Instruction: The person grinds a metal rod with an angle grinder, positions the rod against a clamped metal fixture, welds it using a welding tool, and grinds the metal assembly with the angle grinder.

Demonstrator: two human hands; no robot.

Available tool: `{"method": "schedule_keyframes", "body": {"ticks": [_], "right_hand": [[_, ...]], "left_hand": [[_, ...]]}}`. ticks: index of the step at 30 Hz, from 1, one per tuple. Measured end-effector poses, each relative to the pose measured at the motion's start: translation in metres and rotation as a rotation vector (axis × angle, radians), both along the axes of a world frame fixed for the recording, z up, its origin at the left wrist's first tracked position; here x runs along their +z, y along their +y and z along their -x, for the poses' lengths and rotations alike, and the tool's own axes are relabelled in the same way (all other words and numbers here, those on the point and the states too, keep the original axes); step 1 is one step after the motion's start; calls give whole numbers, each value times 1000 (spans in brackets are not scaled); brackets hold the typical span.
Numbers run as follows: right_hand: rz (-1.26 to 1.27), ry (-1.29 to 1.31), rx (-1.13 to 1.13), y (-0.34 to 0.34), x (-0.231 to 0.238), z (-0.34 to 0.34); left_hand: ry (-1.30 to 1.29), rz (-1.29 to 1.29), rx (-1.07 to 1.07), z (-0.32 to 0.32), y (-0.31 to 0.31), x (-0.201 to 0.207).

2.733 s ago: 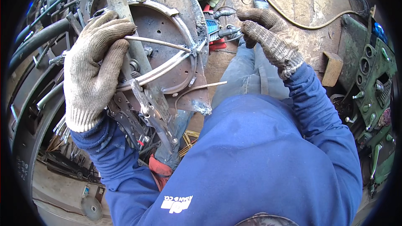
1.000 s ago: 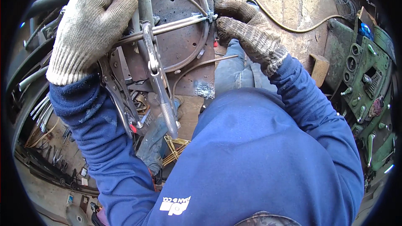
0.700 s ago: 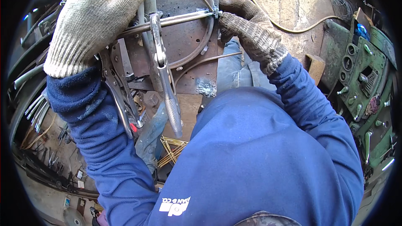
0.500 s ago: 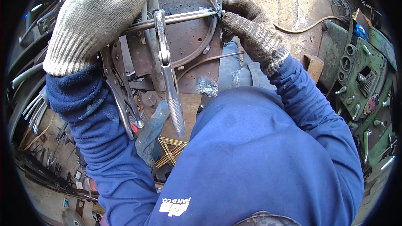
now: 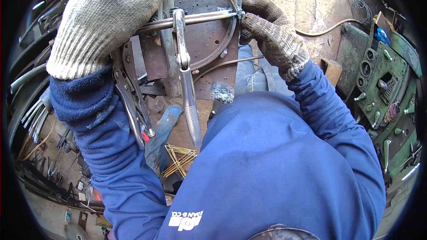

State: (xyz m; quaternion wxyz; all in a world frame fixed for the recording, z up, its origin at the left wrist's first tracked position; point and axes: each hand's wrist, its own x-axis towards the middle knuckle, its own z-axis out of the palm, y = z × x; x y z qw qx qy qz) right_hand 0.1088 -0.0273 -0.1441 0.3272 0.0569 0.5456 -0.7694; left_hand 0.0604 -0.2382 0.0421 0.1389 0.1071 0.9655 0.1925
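Observation:
My left hand (image 5: 100,22), in a thick knitted glove, is at the upper left over the metalwork. Its thumb points right, while its curled fingers are mostly hidden. Beside it, a bent metal rod (image 5: 200,18) runs across a curved metal hoop (image 5: 232,31) on a brown steel plate (image 5: 202,40). A clamp-like tool with a knurled handle (image 5: 190,118) crosses the rod and hangs toward me. My right hand (image 5: 271,26), in a dirty glove, is closed at the plate's right edge, its fingertips by the rough joint of rod and hoop. What it grips is hidden.
Locking pliers (image 5: 129,106) hang below my left glove. Brass-coloured rods (image 5: 179,159) form a triangle below. A green machine (image 5: 378,82) with knobs and levers stands at right, near a wooden block (image 5: 331,72) and coiled wire (image 5: 358,2). Metal bars (image 5: 35,115) crowd the left.
The plate, hoop, rod and knurled-handled tool have shifted slightly right. My left thumb has moved right with them; my right hand stays by the joint.

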Motion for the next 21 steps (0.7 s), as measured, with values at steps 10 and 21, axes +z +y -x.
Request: {"method": "schedule_keyframes", "body": {"ticks": [10,21], "right_hand": [[14,-7,22,1,0,1],[12,-64,35,4,-1,5]], "left_hand": [[-52,-119,111,5,5,9],[-50,-75,-51,9,-39,-24]]}}
